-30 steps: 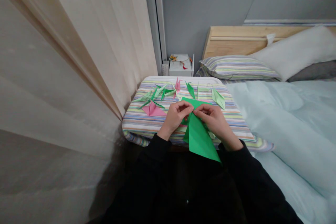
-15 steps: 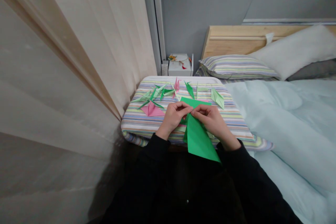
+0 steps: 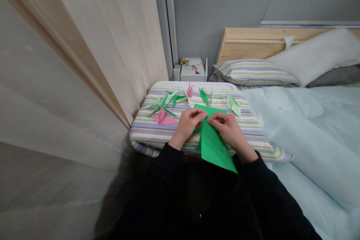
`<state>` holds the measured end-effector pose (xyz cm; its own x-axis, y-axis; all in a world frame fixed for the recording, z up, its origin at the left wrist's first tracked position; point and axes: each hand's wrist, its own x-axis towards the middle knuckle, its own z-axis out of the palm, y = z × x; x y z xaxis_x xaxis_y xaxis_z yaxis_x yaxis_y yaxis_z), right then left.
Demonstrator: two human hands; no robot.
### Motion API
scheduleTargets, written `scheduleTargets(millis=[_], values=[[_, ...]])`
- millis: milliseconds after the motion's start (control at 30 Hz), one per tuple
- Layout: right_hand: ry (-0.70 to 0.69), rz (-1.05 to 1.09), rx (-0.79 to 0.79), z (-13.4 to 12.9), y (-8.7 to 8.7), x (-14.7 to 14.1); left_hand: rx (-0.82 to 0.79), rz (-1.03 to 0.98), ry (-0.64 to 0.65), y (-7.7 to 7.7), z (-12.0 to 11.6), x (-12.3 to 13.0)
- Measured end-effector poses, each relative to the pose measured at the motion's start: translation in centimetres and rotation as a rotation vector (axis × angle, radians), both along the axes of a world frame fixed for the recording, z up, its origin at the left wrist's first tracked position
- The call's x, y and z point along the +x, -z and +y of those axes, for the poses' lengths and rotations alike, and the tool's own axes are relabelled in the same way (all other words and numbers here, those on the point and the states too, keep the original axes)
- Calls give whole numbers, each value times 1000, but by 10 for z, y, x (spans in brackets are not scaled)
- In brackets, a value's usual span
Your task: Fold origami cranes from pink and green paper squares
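Note:
A bright green sheet of paper hangs over the near edge of the small table, partly torn or split, its far part lying flat on the striped cloth. My left hand pinches it near the top of the split. On the other side of the split, my right hand pinches the paper between thumb and forefinger. The fingertips of both hands are close together. Left of my left hand lies a pink folded paper piece. Several folded paper cranes, among them a dark green crane and a pink crane, lie beyond.
The table wears a striped cloth. A light green folded paper lies at its right. A beige curtain borders the left side, and a bed with a pale blue quilt the right. Behind stands a white bedside cabinet.
My right fingertips have moved slightly right and toward me, away from my left fingertips. The near part of the green paper has shifted a little to the right.

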<state>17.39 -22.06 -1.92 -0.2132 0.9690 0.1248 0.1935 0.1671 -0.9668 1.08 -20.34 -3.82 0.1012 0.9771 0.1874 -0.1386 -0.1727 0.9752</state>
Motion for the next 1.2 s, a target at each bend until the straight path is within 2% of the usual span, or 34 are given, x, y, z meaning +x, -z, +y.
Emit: scheduleTargets(millis=[100,200,533,900,1067,1200], values=[[-5,10,1,1,0,-1,13,62,9,-2,-2,-1],[-14,1,-2,1,0,-2,0,68,-47,-1,-3,0],[-38,-48,-23,-6,2,6,6,-46,-233,2,0,0],[-52,-130,-22,-16,3,33,18,-181,-391,15,9,2],[-13,-143,-73,-16,4,50,28,-249,-447,14,11,3],[136,41,-158,-8,1,67,-7,-343,-417,9,10,6]])
